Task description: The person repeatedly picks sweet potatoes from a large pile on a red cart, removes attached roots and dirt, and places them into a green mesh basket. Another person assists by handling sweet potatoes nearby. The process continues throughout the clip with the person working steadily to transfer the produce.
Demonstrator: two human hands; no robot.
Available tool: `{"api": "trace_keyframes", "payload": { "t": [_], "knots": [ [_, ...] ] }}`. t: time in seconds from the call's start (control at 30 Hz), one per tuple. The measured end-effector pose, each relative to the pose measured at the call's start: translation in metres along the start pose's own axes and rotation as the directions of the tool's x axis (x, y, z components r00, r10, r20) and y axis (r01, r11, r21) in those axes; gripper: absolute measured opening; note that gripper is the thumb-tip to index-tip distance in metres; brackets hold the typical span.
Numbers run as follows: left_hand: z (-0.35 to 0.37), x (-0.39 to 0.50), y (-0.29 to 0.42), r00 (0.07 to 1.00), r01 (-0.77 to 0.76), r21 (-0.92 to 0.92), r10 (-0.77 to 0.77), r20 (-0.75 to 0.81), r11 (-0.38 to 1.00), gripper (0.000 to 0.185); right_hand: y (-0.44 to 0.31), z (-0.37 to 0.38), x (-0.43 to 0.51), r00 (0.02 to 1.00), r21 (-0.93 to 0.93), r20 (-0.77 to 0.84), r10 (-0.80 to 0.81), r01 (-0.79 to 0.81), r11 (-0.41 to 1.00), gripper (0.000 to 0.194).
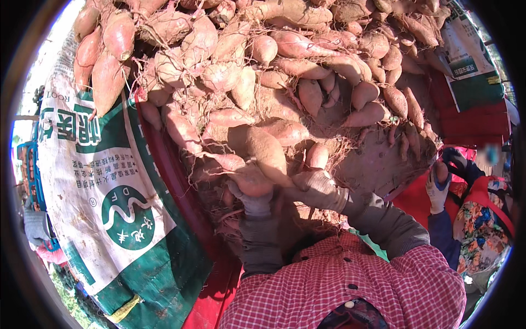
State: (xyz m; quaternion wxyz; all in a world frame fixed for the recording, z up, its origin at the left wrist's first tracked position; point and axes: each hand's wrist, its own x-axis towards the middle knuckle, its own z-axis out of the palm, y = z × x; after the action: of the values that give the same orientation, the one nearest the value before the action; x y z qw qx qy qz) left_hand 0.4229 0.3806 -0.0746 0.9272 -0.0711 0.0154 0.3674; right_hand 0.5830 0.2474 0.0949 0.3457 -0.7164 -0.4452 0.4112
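Note:
My left hand (255, 201), in a grey work glove, is cupped under a rounded sweet potato (250, 180) that has a stringy neck. Curled fingers of my right hand (319, 190), gloved in the same way, meet the lower tip of a long brownish sweet potato (265, 150). That long root leans against the one in my left hand. Beyond my right fingers sits a smaller pinkish sweet potato (317, 156). Grey ribbed sleeves cover both of my forearms.
A big heap of sweet potatoes (222, 76) with tangled roots fills a red-sided bed (158, 158). Printed green-white sacks (135, 234) drape its left side. At right, a co-worker's gloved hand (437, 189) holds a sweet potato. Another gloved hand (36, 226) is near a blue crate (31, 177).

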Motion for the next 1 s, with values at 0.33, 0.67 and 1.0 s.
{"api": "trace_keyframes", "payload": {
  "t": [0.33, 0.67, 1.0],
  "knots": [
    [0.114, -0.023, -0.025, 0.936, 0.349, 0.307, -0.318, -0.148, 0.885, 0.075, -0.108, -0.068, 0.033, 0.922, -0.37, -0.126, -0.366, 0.298, 0.88, 0.079],
    [0.144, -0.088, -0.069, 0.874, 0.479, -0.048, -0.472, 0.114, 0.876, 0.079, -0.109, -0.012, 0.016, 0.945, 0.865, -0.315, -0.09, 0.325, 0.383, 0.016],
    [0.132, -0.109, -0.027, 0.941, 0.326, 0.048, -0.328, 0.076, 0.944, 0.091, -0.03, -0.116, 0.097, 0.878, -0.779, -0.312, -0.361, -0.019, 0.627, 0.089]
  ]
}}
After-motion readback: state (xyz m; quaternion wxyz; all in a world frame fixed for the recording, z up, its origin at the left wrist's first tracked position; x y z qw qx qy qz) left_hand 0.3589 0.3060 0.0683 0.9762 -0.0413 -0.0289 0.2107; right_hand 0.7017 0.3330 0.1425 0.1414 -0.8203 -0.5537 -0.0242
